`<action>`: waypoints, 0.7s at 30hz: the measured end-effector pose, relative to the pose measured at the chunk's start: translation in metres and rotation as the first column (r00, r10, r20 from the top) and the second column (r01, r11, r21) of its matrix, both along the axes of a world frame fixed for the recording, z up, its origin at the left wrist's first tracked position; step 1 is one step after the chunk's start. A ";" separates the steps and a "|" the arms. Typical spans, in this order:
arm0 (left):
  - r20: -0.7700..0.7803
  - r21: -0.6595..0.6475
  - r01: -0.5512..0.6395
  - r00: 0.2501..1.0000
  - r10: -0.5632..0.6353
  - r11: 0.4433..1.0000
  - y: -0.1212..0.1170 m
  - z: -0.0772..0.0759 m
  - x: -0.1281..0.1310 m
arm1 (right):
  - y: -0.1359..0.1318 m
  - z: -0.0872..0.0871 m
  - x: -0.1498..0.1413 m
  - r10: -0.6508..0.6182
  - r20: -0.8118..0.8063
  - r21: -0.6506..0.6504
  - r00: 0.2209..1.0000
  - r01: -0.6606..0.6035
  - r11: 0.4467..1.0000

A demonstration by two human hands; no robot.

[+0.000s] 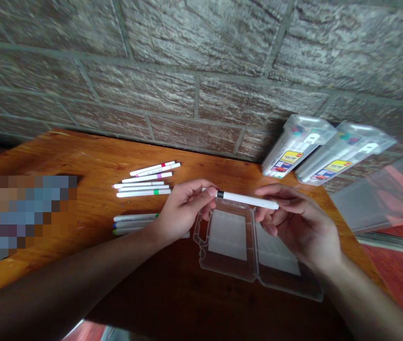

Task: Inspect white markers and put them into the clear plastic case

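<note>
Wooden table [91, 161]: left hand [183, 210] pinches white marker [246, 199] at left; right hand [306, 225] half-curled at right end, grip unclear.

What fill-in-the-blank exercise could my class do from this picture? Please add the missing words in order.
1. The left hand holds one end of a white pen whose band is ____.
2. The loose pens lie to the ____ of the open plastic case.
3. Near the wall stand ____ upright, closed plastic cases.
4. The table looks made of ____.

Missing words: black; left; two; wood.
</note>
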State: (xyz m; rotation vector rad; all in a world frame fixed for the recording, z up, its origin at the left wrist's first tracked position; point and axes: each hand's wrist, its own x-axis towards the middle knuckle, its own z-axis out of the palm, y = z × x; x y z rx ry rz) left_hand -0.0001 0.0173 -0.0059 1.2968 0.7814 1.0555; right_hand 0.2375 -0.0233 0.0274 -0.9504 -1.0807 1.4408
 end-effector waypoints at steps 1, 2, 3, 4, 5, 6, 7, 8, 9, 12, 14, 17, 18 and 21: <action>-0.001 0.001 -0.001 1.000 0.001 1.000 0.000 0.000 0.000 | 0.000 0.000 0.000 0.001 -0.008 0.002 1.000 -0.001 1.000; -0.002 0.004 -0.001 1.000 0.001 1.000 0.000 -0.001 0.000 | 0.000 0.000 0.000 0.003 -0.014 0.004 1.000 -0.003 1.000; -0.003 0.006 0.000 1.000 0.000 1.000 0.000 -0.001 0.000 | 0.000 0.000 -0.001 0.006 -0.017 0.006 1.000 -0.005 1.000; -0.001 0.009 0.002 1.000 -0.002 1.000 0.000 -0.001 0.000 | 0.001 0.000 -0.001 0.008 -0.021 0.011 1.000 -0.008 1.000; 0.003 0.012 0.005 1.000 -0.005 1.000 0.000 -0.002 0.000 | 0.001 0.000 -0.001 0.011 -0.025 0.017 1.000 -0.011 1.000; 0.011 0.012 0.006 1.000 -0.006 1.000 0.000 -0.003 0.000 | 0.001 0.000 -0.001 0.013 -0.028 0.022 1.000 -0.012 1.000; 0.022 0.008 0.006 1.000 -0.006 1.000 0.000 -0.003 0.000 | 0.001 0.000 -0.001 0.013 -0.032 0.026 0.999 -0.012 1.000; 0.036 -0.002 0.002 0.999 -0.002 1.000 0.000 -0.003 0.000 | 0.001 -0.001 -0.001 0.011 -0.036 0.029 0.999 -0.010 1.000; 0.052 -0.017 -0.005 0.999 0.005 1.000 0.000 -0.004 0.000 | 0.001 -0.001 -0.001 0.008 -0.038 0.028 0.999 -0.007 1.000; 0.109 -0.079 -0.026 0.993 0.035 0.997 0.000 -0.004 0.001 | 0.002 -0.001 0.000 -0.005 -0.039 0.024 0.999 0.006 1.000; 0.143 -0.105 -0.031 0.989 0.046 0.994 0.000 -0.004 0.001 | 0.003 -0.002 0.000 -0.014 -0.040 0.020 0.999 0.015 1.000; 0.180 -0.110 -0.023 0.983 0.043 0.994 -0.001 -0.003 0.001 | 0.004 -0.003 0.001 -0.030 -0.039 0.007 0.999 0.030 1.000; 0.189 -0.109 -0.019 0.981 0.039 0.994 -0.001 -0.003 0.000 | 0.005 -0.003 0.001 -0.036 -0.040 0.004 0.999 0.036 0.999; 0.207 -0.104 -0.014 0.978 0.035 0.994 0.000 -0.003 0.000 | 0.005 -0.004 0.001 -0.039 -0.048 0.003 0.998 0.039 0.999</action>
